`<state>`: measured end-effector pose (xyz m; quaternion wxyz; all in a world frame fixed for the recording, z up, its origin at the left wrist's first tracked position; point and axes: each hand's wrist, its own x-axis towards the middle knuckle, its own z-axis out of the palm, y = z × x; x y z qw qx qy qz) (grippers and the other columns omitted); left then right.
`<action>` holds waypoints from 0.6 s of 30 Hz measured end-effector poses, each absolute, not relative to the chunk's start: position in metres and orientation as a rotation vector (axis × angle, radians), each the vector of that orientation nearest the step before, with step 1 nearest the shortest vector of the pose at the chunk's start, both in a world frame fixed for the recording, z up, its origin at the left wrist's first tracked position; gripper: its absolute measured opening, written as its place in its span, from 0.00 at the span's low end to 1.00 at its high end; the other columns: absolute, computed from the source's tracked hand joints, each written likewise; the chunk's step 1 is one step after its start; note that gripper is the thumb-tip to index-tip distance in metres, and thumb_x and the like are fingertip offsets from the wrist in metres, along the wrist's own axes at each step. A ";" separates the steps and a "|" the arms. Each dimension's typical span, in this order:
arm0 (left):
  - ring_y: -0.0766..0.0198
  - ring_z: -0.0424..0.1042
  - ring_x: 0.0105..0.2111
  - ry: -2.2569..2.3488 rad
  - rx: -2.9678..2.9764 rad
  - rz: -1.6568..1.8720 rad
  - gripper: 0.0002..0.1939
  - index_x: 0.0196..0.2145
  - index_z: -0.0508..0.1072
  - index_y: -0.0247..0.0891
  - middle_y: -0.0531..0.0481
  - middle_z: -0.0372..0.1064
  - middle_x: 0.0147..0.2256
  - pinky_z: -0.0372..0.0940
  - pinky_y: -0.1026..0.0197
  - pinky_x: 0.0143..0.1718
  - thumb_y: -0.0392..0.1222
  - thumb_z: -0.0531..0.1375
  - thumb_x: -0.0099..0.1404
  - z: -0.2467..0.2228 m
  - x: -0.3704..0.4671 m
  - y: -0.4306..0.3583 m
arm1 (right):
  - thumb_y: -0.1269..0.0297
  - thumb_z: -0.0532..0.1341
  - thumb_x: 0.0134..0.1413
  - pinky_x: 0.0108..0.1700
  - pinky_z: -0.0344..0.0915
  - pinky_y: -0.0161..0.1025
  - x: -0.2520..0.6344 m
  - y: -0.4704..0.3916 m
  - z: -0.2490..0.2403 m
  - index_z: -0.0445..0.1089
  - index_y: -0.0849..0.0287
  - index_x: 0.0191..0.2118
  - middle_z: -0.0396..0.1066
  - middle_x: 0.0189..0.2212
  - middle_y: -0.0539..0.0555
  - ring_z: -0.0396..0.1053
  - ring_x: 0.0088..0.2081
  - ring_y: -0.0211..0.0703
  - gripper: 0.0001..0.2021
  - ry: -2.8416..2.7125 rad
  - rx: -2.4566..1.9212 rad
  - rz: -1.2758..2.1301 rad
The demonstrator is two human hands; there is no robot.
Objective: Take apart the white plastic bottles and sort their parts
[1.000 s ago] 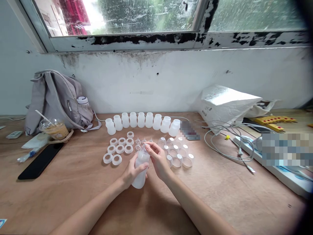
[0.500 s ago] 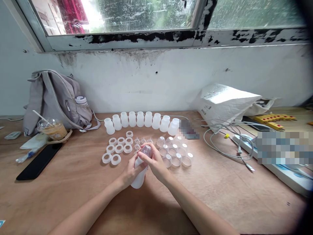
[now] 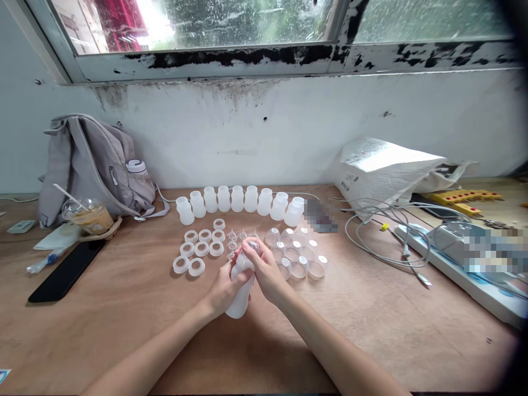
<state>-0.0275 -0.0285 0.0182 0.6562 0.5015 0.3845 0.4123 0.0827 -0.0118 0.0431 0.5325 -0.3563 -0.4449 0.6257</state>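
A frosted white baby bottle (image 3: 238,306) leans between my hands above the tabletop. My left hand (image 3: 223,287) is closed around its body. My right hand (image 3: 266,270) is closed over the clear cap at its top, the fingers hiding most of it. Left of the hands lie several white collar rings (image 3: 202,249). Several clear teats (image 3: 231,236) sit just behind the hands, partly covered by them. Clear dome caps (image 3: 298,268) stand in rows to the right. At the back, several open frosted bottles (image 3: 237,199) form a curved row.
On the left are a grey backpack (image 3: 91,165), an iced drink cup (image 3: 93,217) and a black phone (image 3: 66,272). To the right lie a white foil bag (image 3: 371,170), coiled cables (image 3: 350,242) and a power strip (image 3: 474,294). A wall with a window stands behind.
The bottle has shifted slightly right and tipped a little. My right fingers have closed further over the cap, covering more of it. The view has moved slightly.
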 end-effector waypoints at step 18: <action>0.68 0.65 0.16 0.812 1.095 0.893 0.17 0.35 0.61 0.34 0.53 0.63 0.23 0.60 0.65 0.16 0.52 0.56 0.56 0.019 -0.027 -0.028 | 0.54 0.58 0.49 0.22 0.59 0.32 0.087 -0.009 0.048 0.60 0.54 0.33 0.68 0.26 0.47 0.65 0.24 0.36 0.11 -1.096 -0.892 1.491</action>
